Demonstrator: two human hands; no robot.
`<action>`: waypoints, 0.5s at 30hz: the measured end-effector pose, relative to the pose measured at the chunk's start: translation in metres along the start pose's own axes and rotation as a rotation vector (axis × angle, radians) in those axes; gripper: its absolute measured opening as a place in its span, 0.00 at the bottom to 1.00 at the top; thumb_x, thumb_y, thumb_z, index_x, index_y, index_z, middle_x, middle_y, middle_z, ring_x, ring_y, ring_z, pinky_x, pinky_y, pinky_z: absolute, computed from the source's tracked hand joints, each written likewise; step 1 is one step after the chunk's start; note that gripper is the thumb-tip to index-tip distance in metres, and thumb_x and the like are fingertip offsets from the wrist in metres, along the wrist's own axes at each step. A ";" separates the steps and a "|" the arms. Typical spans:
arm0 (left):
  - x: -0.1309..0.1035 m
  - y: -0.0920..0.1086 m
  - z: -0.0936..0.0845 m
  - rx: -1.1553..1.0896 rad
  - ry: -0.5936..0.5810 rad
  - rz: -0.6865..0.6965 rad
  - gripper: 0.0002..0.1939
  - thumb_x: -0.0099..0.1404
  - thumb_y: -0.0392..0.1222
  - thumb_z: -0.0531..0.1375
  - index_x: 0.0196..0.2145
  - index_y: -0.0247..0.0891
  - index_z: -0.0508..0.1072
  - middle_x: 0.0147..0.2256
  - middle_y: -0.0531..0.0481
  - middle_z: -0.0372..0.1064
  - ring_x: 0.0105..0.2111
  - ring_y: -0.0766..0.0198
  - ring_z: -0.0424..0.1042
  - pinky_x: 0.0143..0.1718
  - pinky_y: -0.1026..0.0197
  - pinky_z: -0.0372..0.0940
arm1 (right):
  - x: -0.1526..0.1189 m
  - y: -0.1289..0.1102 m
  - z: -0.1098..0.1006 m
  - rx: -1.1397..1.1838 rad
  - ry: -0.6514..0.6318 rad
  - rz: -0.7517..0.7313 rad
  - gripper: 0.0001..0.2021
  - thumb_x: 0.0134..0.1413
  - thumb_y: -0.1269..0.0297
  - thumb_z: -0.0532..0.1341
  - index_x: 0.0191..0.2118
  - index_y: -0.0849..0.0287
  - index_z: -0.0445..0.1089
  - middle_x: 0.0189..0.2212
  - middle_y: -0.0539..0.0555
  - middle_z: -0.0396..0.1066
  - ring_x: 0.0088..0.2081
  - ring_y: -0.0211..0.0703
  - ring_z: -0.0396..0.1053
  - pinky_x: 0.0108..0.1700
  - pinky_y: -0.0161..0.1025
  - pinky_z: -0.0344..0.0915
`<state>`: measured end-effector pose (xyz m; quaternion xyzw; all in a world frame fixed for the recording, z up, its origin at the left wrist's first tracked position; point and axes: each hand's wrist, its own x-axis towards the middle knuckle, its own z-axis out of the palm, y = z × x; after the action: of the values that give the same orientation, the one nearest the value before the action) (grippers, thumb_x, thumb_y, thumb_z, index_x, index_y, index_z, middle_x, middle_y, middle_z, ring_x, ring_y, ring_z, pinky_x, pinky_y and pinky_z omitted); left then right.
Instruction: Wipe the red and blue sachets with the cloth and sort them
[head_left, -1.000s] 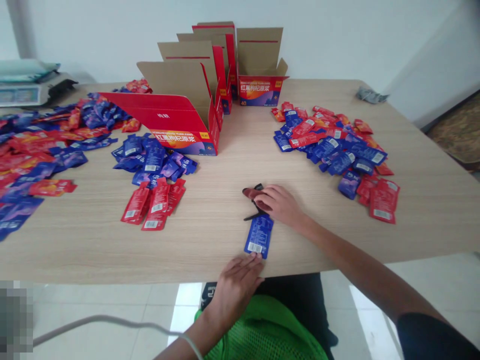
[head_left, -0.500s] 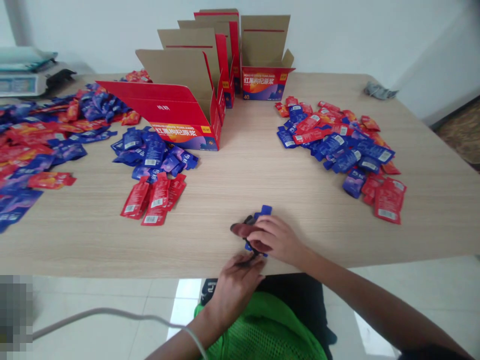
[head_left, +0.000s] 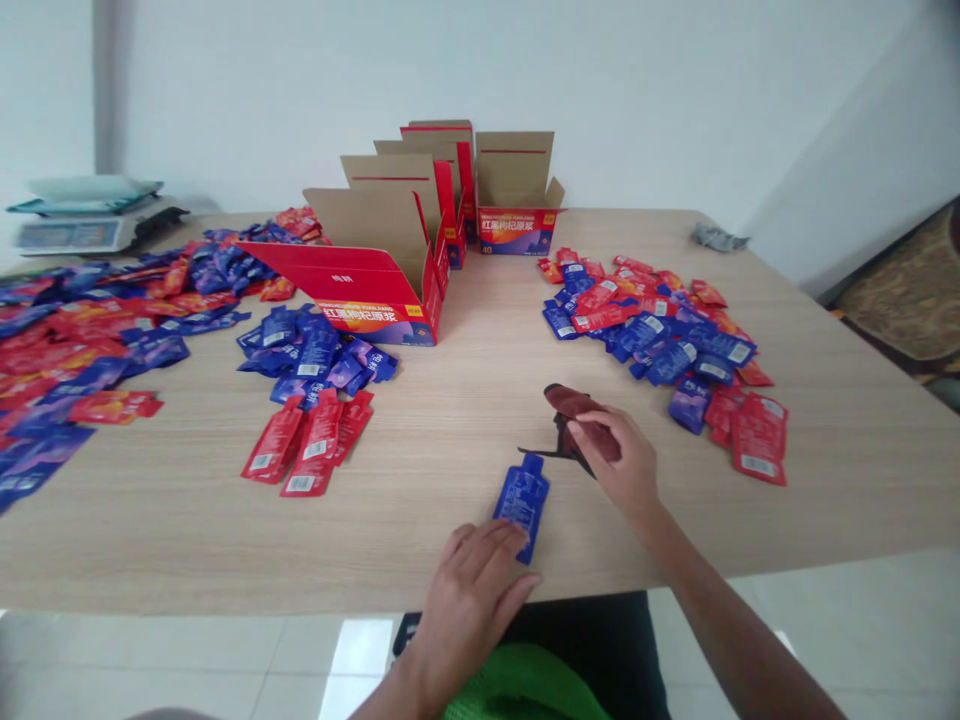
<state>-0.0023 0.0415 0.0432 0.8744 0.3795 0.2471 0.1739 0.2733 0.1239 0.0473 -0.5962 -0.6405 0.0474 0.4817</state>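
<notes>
My left hand, fingers loosely extended, touches blue pouch near table edge. Right hand pinches brown-and-black tool, now off pouch, nearer right-side pouch pile. 5 open cartons behind.

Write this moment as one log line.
left hand: touching flat blue glossy pouch | right hand: holding brown-and-black tool | rear: open red cardboard boxes

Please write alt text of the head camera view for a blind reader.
The left hand touches a blue pouch on a table; the right hand holds a dark red object. Red and blue pouches and open red boxes lie beyond.
</notes>
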 end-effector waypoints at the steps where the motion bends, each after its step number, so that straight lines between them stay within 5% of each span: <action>1: 0.002 0.000 0.004 0.042 -0.004 -0.023 0.21 0.76 0.46 0.61 0.62 0.39 0.69 0.58 0.39 0.74 0.59 0.48 0.73 0.59 0.45 0.68 | -0.010 -0.002 -0.007 0.022 -0.002 0.058 0.10 0.65 0.54 0.66 0.47 0.50 0.75 0.46 0.54 0.76 0.48 0.50 0.74 0.53 0.48 0.70; 7: 0.003 0.002 0.026 0.209 -0.158 -0.087 0.37 0.65 0.50 0.71 0.67 0.39 0.65 0.65 0.39 0.66 0.61 0.42 0.68 0.58 0.40 0.69 | -0.065 0.001 -0.028 0.085 -0.078 0.332 0.14 0.63 0.48 0.66 0.46 0.51 0.75 0.44 0.53 0.78 0.44 0.49 0.76 0.48 0.44 0.72; 15: -0.005 0.012 0.030 0.179 -0.194 -0.197 0.35 0.62 0.53 0.73 0.62 0.40 0.70 0.56 0.42 0.74 0.53 0.45 0.74 0.56 0.42 0.72 | -0.078 0.005 -0.030 0.134 0.004 0.622 0.23 0.54 0.40 0.69 0.44 0.53 0.76 0.42 0.53 0.80 0.43 0.52 0.78 0.47 0.44 0.73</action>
<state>0.0183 0.0270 0.0232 0.8648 0.4653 0.1084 0.1544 0.2839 0.0469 0.0162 -0.7304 -0.4219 0.2336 0.4836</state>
